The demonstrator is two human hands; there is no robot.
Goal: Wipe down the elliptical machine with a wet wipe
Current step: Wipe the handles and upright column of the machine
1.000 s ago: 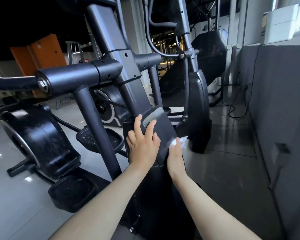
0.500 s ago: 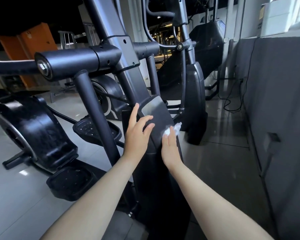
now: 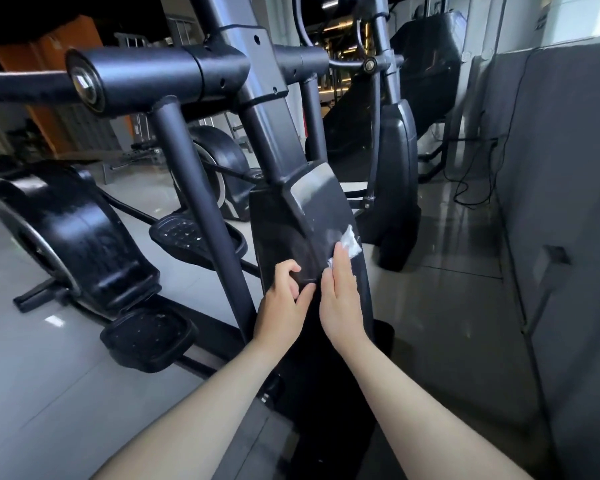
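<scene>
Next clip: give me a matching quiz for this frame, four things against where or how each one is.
Things:
1 wipe
2 left hand
3 crossbar
4 near pedal

Place or state:
A horizontal, above both hands
B low on the left, near the floor
C pressed on the cover by the right hand
D fingers curled, at the cover's left side

Pairs: 1-C, 2-D, 3-A, 4-B

Dim, daylight from upper right, floor (image 3: pixel 458 244) glare, warped edges
</scene>
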